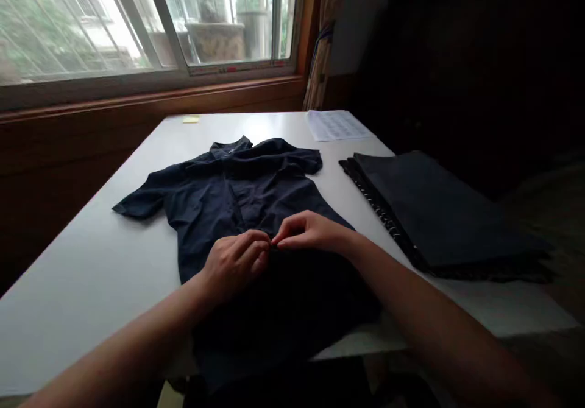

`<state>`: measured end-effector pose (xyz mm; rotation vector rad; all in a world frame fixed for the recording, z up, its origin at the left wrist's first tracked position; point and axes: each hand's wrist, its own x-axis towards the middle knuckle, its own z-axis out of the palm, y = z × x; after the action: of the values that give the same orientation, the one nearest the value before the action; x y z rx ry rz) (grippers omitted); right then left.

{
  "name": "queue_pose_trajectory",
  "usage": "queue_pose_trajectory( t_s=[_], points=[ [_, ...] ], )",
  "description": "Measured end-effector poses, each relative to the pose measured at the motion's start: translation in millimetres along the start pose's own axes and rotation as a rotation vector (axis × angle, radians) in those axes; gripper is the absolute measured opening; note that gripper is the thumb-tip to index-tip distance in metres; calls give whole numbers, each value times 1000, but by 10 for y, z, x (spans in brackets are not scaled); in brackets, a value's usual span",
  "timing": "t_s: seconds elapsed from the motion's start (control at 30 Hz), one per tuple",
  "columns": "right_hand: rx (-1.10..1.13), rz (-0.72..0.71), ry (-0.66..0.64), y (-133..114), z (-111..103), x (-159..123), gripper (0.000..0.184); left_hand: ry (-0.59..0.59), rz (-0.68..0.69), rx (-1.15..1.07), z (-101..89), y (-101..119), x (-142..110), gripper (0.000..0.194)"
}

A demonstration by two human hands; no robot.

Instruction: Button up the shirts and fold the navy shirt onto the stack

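A dark navy short-sleeved shirt (205,201) lies front up on the white table, its collar toward the window and its lower end hanging over the near edge. My left hand (240,259) is closed on the front of the shirt, fingers curled around the cloth near the middle. Close against it, my right hand (306,231) pinches the same spot between thumb and index finger. The fingertips of both hands almost meet there. Whether a button sits between them is too small and dark to make out.
To the right, a stack of dark folded cloth (439,207) lies along the edge of the white table (114,268). Printed paper sheets (338,125) rest at the far right corner, and a small yellow note (191,119) at the far left. A window (219,24) is behind.
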<state>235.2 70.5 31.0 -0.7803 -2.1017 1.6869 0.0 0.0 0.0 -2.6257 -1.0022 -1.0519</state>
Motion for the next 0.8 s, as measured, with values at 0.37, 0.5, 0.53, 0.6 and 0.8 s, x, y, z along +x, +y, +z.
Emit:
queue_pose_trajectory(
  t_s=[0.37,0.5,0.53,0.6,0.8],
  points=[
    [-58,-30,-3,14,-8,14,31,-25,22,0,14,0,10,8],
    [-62,-22,0,21,-5,12,32,-24,18,-5,24,-1,16,8],
    [-64,-23,0,22,-5,11,32,-23,18,-9,21,2,18,8],
    [-70,-28,0,25,-6,11,32,-19,22,-19,10,11,18,8],
    [-104,-29,4,39,-8,17,29,-35,16,-30,-16,9,-3,7]
  ],
)
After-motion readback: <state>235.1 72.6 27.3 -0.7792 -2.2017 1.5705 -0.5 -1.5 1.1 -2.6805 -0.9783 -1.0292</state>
